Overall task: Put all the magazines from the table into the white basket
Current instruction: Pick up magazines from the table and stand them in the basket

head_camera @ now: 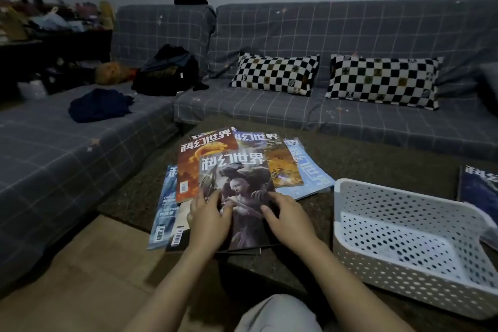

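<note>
— On the dark table, at twelve o'clock from us, our left hand and right hand lie flat, fingers spread, on the top magazine of the fanned pile.

— And the white basket?

— Three o'clock — another magazine just behind it.

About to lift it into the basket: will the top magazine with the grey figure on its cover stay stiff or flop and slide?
The top magazine looks thin and soft-covered, so it will probably sag if lifted by one edge. Its cover looks smooth and it lies on other magazines, so it may slide. Both hands rest flat on it.
</note>
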